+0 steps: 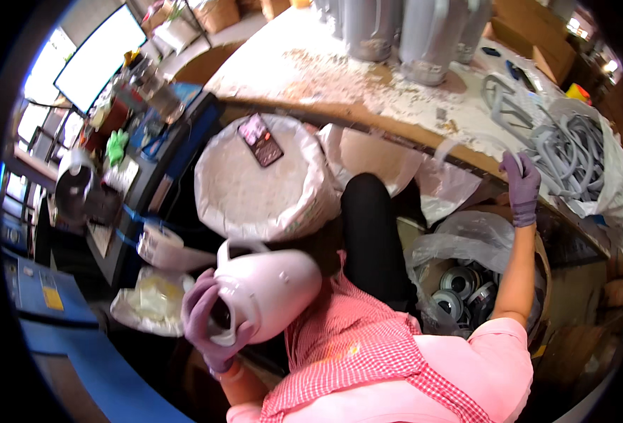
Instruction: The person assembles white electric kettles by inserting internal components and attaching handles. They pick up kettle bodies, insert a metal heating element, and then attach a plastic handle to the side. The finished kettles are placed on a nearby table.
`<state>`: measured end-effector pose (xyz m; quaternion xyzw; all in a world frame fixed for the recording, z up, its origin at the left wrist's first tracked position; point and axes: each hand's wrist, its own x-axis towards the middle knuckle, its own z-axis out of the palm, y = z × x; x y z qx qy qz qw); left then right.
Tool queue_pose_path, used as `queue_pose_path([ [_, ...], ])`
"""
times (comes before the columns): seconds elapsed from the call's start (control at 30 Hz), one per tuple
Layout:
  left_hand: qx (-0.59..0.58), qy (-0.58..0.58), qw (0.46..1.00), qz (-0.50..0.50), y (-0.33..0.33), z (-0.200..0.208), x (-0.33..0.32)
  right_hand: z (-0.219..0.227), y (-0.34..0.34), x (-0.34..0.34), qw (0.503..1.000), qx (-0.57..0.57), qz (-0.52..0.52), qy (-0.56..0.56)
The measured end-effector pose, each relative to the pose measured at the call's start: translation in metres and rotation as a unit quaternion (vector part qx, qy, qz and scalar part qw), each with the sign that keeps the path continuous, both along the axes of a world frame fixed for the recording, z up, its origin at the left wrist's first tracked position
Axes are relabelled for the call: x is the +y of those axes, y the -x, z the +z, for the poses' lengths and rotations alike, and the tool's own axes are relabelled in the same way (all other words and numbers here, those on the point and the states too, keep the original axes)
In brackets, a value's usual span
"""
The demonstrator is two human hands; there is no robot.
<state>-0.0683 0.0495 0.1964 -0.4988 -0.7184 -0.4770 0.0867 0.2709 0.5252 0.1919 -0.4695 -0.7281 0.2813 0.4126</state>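
Note:
My left hand (204, 326), in a purple glove, grips a pale pinkish-white jug (279, 289) by its open mouth. The jug lies tilted on its side above my lap, its looped handle facing up and away. My right hand (522, 185), also gloved in purple, is raised at the table's near edge with its fingers closed. A pale, curved strip (468, 137) runs left from those fingers, partly blurred. Just right of that hand, a heap of grey curved handles (571, 151) spills from a clear plastic bag on the table.
Several grey jugs (424, 46) stand on the debris-strewn table (311, 67). A phone (260, 139) rests on a cloth-covered round container (209, 190). Below my right arm, a plastic-lined bin (431, 247) holds round parts. A monitor (100, 56) and cluttered desk are at left.

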Motion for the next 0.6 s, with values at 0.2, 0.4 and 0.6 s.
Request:
queue_pose_path([
  [0.2, 0.032, -0.081, 0.995, -0.04, -0.048, -0.015, 0.006, -0.002, 0.144, -0.146, 0.705, 0.45, 0.449, 0.314],
  [0.4, 0.06, -0.048, 0.996, 0.051, -0.077, -0.013, -0.023, -0.048, 0.219, -0.211, 0.793, 0.376, 0.457, 0.144],
  [0.6, 0.087, -0.027, 0.994, 0.052, -0.085, -0.018, -0.033, -0.07, 0.255, -0.23, 0.392, 0.421, 0.403, 0.712],
])
